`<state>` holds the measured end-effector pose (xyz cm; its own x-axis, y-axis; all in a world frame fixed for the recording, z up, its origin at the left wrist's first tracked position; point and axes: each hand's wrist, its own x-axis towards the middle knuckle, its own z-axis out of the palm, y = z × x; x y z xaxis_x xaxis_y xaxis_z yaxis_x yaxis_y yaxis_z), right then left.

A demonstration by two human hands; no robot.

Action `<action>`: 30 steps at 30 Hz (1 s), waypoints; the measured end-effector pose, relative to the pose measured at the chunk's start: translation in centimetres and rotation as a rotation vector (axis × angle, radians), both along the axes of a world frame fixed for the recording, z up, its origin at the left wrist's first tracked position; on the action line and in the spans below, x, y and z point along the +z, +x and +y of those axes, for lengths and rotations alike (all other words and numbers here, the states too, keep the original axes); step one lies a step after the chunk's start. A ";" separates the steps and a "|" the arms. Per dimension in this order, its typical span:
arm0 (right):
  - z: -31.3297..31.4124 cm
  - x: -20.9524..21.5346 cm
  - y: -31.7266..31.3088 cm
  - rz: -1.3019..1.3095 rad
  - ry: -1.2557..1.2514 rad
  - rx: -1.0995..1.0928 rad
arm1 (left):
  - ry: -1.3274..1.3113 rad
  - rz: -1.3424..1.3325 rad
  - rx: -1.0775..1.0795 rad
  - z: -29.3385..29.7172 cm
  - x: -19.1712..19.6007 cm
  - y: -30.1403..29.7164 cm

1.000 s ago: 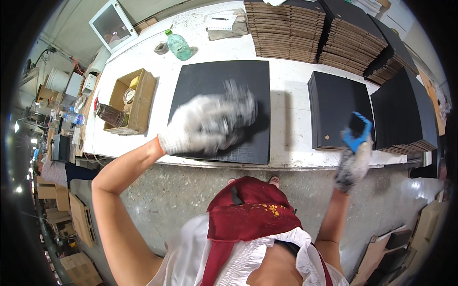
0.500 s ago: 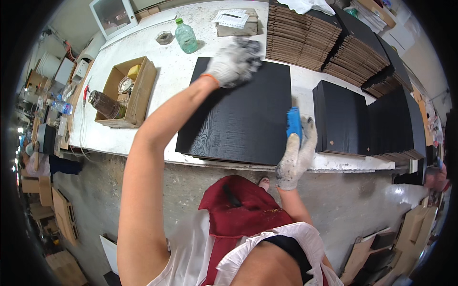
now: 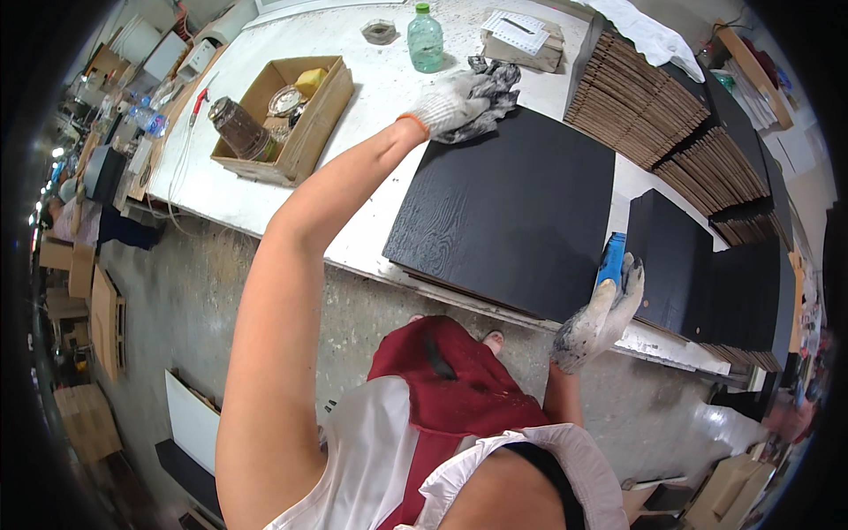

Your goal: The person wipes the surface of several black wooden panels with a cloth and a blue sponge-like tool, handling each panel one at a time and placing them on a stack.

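A flat black panel (image 3: 512, 216) with wood-grain relief lies on the white table, on top of at least one more sheet. At its far left corner, my left hand (image 3: 446, 106), in a white knit glove with an orange cuff, is closed on a crumpled, black-stained rag (image 3: 481, 106) pressed to the surface. By the panel's near right edge, my right hand (image 3: 605, 309) wears a smudged white glove. Its fingers hold a small blue block (image 3: 611, 258) upright; what kind of block it is, I cannot make out.
Stacked black panels (image 3: 671, 256) stand close on the right, with taller brown-edged stacks (image 3: 636, 97) behind. A cardboard box (image 3: 309, 141) holding a brown jar and other items sits on the left. Beyond are a green-capped bottle (image 3: 426, 44) and an ashtray-like dish (image 3: 380, 33).
The view has turned, so the table appears tilted and shifted right. My left hand with the rag has moved from the panel's far edge toward its far left corner. My right hand keeps the blue block.
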<state>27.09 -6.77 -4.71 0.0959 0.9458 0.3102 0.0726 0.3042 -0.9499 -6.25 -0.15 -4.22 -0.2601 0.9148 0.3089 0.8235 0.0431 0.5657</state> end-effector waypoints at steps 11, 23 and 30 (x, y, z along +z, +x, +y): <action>-0.1 0.1 -0.5 -0.139 0.011 -0.032 | -0.034 0.094 -0.239 -13.5 -1.4 4.6; 0.5 -0.3 0.2 0.164 -0.034 0.047 | -0.048 -0.032 -0.292 -6.6 0.9 5.1; 0.8 -0.7 0.3 0.274 -0.011 0.093 | 0.160 0.202 -0.415 5.8 -1.0 11.8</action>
<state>27.39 -5.97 -5.40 0.0870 0.9577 0.2742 -0.2150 0.2868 -0.9336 5.59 5.68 -5.19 0.1960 0.8657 0.4607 0.8466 -0.3864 0.3659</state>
